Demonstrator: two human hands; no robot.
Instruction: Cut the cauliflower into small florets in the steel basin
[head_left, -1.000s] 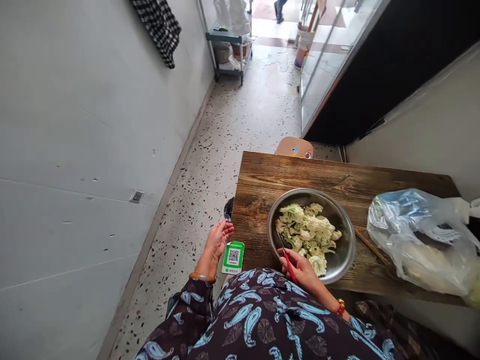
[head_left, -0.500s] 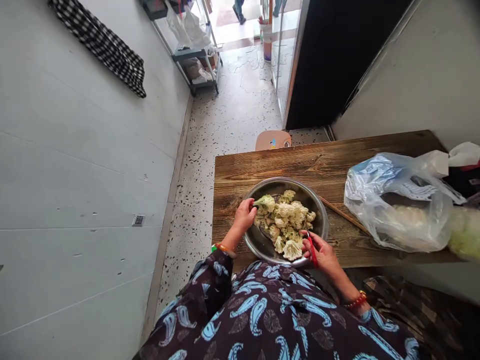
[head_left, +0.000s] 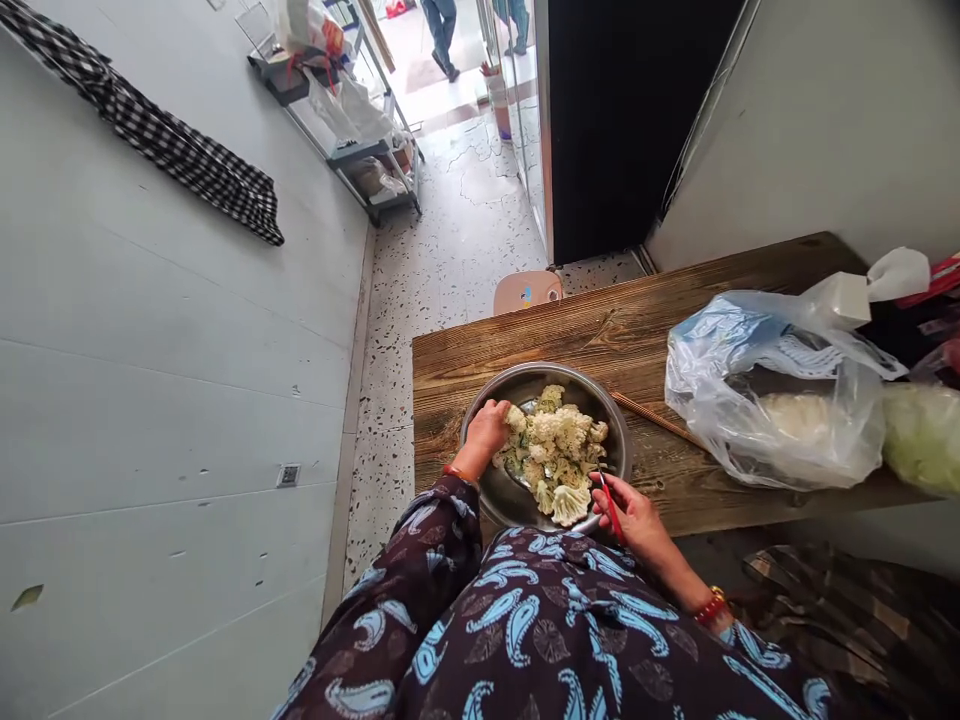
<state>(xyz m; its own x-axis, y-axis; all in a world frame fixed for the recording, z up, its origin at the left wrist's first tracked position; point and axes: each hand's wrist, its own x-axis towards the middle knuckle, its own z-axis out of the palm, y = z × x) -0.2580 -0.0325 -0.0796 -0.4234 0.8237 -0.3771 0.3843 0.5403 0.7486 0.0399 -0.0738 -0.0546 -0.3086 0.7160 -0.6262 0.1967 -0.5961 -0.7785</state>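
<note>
A steel bowl [head_left: 621,420] stands near the table's front left, holding a heap of cut cauliflower florets [head_left: 559,430]. My left hand [head_left: 486,430] is over the bowl's left side, its fingers closed on a cauliflower floret [head_left: 515,418] whose stalk they hide. At the right rim, my right hand [head_left: 630,515] grips a small red-handled knife [head_left: 611,508]. Its thin metal tip points toward the florets, and my fingers cover part of the handle.
A brown chopstick-like stick [head_left: 652,415] lies right of the bowl. Beyond it sit a clear plastic bag [head_left: 780,400] and a pale green vegetable [head_left: 926,435] on the wooden table [head_left: 540,335]. A pink stool [head_left: 527,291] stands behind the table, and a shelf cart [head_left: 360,150] by the wall.
My left hand has turned over and brought the floret lower, its stalk now covered by my fingers. The right hand still holds the knife at the rim. The whole view has shifted a little.
</note>
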